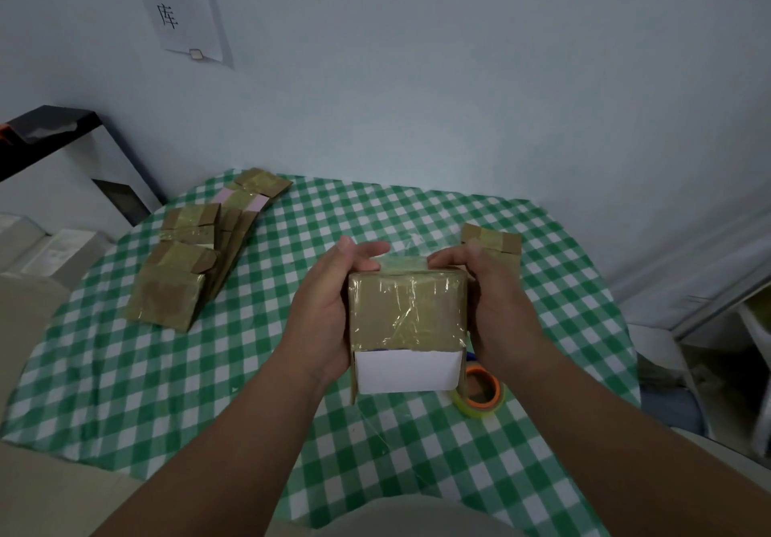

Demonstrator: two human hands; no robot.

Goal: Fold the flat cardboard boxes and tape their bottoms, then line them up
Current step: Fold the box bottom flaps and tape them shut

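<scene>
box (406,311) — centre frame, held above the table (125,390), taped bottom up | left hand (323,307) and right hand (496,303) grasp its opposite sides, equally near | long axis toward camera — finished box (494,244) just upper right

From here I can't see the far face of the box (406,311), nor the fingertips of my left hand (329,307) and right hand (492,307) behind it. The tape roll (482,392), lower right of centre, is partly covered by the box. The black stand (50,132) runs off the left edge.
</scene>
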